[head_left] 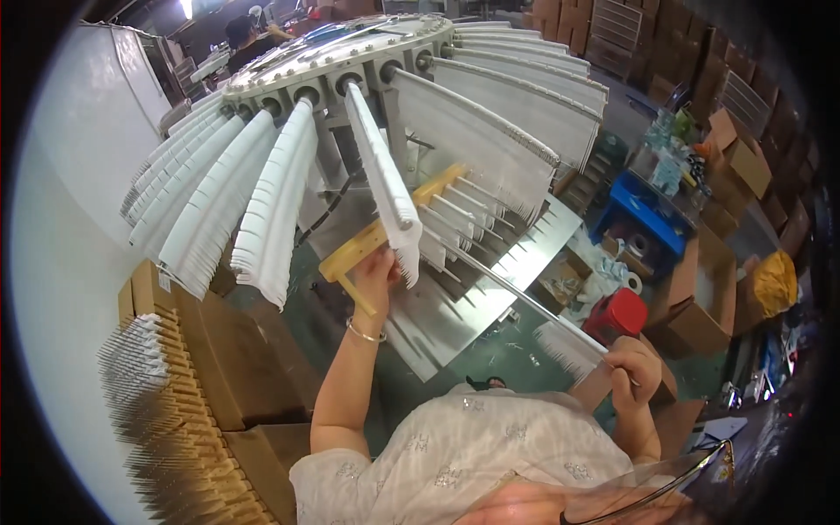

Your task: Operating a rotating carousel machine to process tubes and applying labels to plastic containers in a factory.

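Note:
My left hand (378, 269) is closed at the yellow bar (354, 251), which carries a row of thin metal rods; its fingertips are partly hidden beside a hanging white fringed strip. My right hand (635, 372) grips the near end of a long slim metal rod (525, 299). White bristle-like fringe (564, 352) hangs below that rod close to my fingers. The rod slants up toward the yellow bar, where its far end is hard to make out. Above, a round machine (350, 57) holds several radiating arms draped with white fringed sheets (477, 131).
Below the bar lies a shiny metal plate (437, 337). Pronged yellow racks (188, 411) are stacked by cardboard boxes (236, 359) at left. At right stand a red container (618, 313), a blue stool-like stand (643, 214) and open cartons (696, 289). Another person (249, 39) is behind the machine.

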Demonstrator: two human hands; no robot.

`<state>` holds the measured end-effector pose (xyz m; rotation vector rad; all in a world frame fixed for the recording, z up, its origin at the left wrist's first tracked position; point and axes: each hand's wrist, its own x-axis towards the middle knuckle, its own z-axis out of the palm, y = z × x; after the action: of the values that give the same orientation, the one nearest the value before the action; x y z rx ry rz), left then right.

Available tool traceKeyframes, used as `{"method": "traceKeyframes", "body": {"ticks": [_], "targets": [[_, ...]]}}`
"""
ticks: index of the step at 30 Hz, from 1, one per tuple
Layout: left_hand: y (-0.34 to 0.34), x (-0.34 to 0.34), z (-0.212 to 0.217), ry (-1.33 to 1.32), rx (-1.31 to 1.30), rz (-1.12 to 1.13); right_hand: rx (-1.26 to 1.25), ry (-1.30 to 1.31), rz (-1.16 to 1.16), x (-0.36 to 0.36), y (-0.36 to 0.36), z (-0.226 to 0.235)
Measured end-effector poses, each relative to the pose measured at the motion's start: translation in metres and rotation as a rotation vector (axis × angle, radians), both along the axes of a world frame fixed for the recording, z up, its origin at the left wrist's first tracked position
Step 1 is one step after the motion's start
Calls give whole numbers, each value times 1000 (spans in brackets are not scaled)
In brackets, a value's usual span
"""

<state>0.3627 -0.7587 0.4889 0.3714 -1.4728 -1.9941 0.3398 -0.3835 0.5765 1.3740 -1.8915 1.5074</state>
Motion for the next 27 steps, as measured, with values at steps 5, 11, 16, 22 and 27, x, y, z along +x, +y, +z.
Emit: {"method": "traceKeyframes", "body": {"ticks": [5,11,16,22,27], "targets": [[-3,-22,-3,40,89,-65,118,87,-54,12,1,18],[11,-31,-2,98,80,-58,209,134,-60,9,-32,21],[73,4,25,-83,-208,-136,133,121,-61,0,-34,-11],[62,2,17,-116,-305,-73,1,106,-65,4,7,-16],[34,-32,-23,-18,-1057,257,106,114,-94,-5,-9,0]]}}
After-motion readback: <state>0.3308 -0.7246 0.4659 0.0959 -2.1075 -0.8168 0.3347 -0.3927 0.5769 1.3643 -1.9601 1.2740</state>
